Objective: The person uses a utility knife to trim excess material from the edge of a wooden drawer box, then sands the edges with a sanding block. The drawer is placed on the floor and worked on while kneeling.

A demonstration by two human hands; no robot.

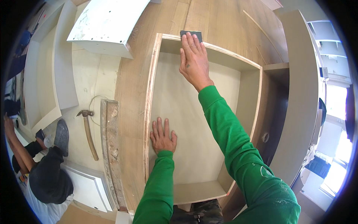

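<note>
A shallow, open wooden box (148, 89), like a drawer, with a beige inside and raw plywood edges, lies in front of me. On its far edge, my right hand (195, 63) presses a dark square of sandpaper (198, 34) under its straightened fingers, holding it against the rim. My left hand (163, 141) is open and flat inside the box near the left wall, with nothing in it. Both forearms wear green sleeves.
A claw hammer (89, 134) lies left, beside a worn board strip (110, 149). A white panel (108, 22) stands far left, another open box (43, 71) beyond it. A person in a dark head covering (51, 175) is at lower left. A tall panel (298, 93) rises right.
</note>
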